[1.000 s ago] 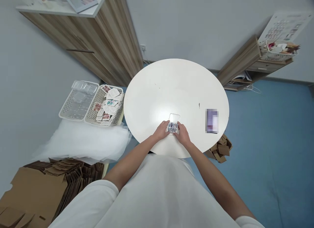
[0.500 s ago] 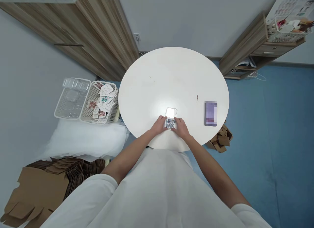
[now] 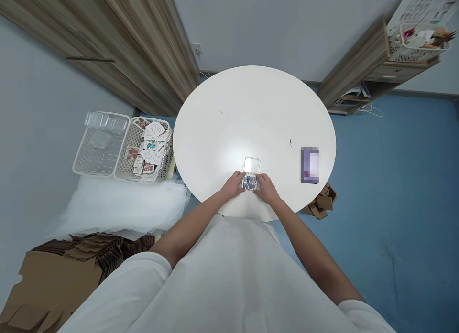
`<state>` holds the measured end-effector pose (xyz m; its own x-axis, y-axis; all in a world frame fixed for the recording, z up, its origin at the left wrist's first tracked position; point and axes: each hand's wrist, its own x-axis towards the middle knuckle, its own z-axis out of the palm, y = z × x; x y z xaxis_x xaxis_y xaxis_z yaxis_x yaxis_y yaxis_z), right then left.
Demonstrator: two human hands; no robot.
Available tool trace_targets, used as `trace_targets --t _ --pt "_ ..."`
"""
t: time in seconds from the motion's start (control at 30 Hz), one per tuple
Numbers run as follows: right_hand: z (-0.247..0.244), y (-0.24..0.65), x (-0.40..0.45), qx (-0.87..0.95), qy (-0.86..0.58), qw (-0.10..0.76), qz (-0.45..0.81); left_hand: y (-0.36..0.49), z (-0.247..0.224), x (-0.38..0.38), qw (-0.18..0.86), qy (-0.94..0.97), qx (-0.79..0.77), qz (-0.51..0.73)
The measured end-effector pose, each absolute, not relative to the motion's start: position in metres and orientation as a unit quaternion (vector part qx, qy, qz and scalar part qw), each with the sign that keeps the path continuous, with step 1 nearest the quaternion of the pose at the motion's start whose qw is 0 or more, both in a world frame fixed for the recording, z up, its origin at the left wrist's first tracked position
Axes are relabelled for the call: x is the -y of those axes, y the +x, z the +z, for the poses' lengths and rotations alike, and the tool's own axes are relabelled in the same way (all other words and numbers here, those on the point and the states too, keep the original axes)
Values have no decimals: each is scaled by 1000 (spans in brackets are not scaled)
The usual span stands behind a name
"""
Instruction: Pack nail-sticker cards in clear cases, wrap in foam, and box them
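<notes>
A small clear plastic case (image 3: 250, 181) lies near the front edge of the round white table (image 3: 251, 108). Its transparent lid is raised and points away from me, and several dark, shiny, nail-like pieces show in its lower half. My left hand (image 3: 234, 184) grips the case's left side, and my right hand (image 3: 266, 187) grips its right side. The fingers of both hands are bent around the case's edges.
A purple pixelated box (image 3: 310, 165) sits at the table's right. White baskets (image 3: 167, 156) with cards and clear cases stand left of the table, above white sheets (image 3: 122, 204) and flattened cardboard (image 3: 53, 280). More cardboard pieces (image 3: 322, 201) lie below the table's right edge.
The view has shifted slightly. Both hands still hold the case, and more of the pieces inside it now shows between the fingers.
</notes>
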<state>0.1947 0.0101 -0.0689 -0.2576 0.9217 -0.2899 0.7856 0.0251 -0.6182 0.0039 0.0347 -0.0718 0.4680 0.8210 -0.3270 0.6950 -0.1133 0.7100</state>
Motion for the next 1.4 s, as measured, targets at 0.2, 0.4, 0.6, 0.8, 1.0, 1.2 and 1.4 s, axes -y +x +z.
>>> trace_targets --t 0.2,0.4,0.6,0.8,1.0,1.2,1.4 --pt "-67 198 -13 703 -604 96 362 7 -70 -39 388 772 -502 36" --pt "-67 200 -13 695 -605 90 378 7 -68 -40 396 771 -498 18" --pt "-70 203 -13 691 -599 99 392 6 -69 -39 405 765 -501 30" --pt "-72 205 -13 686 -597 116 400 5 -68 -37 420 748 -511 51" --pt "-76 204 -11 683 -601 119 397 6 -68 -35 425 741 -517 62" --pt "-77 203 -7 679 -606 123 395 5 -69 -33 428 735 -520 77" --pt "-74 199 -6 593 -657 164 437 7 -70 -30 459 686 -555 108"
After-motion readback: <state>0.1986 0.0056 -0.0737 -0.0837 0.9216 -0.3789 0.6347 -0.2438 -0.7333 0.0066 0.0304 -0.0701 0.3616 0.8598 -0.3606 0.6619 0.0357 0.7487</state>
